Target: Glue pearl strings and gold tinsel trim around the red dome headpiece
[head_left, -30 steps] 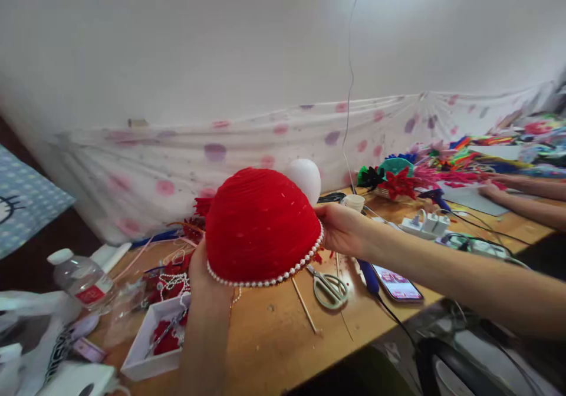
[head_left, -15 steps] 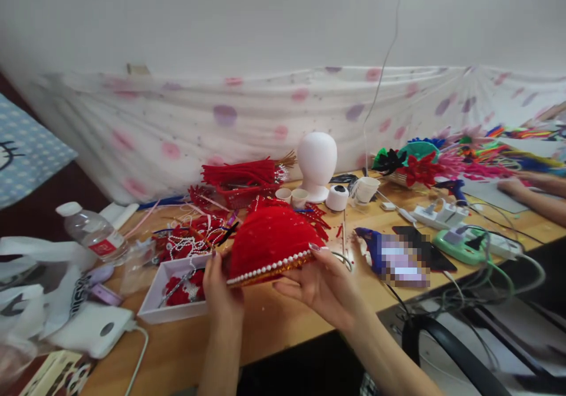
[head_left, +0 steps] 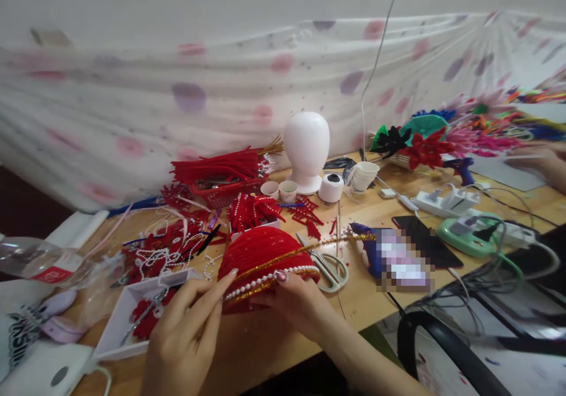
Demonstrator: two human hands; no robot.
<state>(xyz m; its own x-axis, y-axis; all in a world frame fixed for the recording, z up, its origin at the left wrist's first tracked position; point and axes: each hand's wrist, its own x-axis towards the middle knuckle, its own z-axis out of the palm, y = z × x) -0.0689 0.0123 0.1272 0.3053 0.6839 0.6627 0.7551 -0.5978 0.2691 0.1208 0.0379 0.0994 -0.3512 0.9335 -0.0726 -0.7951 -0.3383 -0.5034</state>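
Observation:
A red fuzzy dome-shaped cap [head_left: 260, 244] is held low over the table, with a string of white pearl beads [head_left: 257, 280] and gold trim along its near edge. My right hand [head_left: 297, 303] grips the right part of that edge, its thumb on the pearls and its fingers underneath. At the cap's left end, the fingertips of my left hand [head_left: 186, 325] are closed on a gold tinsel stem [head_left: 325, 243]. The stem runs above the pearls and sticks out far to the right. Scissors with pale handles [head_left: 344, 275] lie just right of the cap.
A white foam head [head_left: 306, 148] stands at the back beside a basket of red stems [head_left: 216, 169]. Left lies a white box [head_left: 115, 319] with red pieces. On the right are a blue glue gun [head_left: 365, 248], a phone [head_left: 428, 243], power strips and cables. A co-worker's hand [head_left: 539, 160] shows far right.
A gold tinsel stem now lies along the cap's pearl edge, in my left fingers. The cap has come lower and tilted, uncovering scissors and red beaded pieces behind it. The view has shifted.

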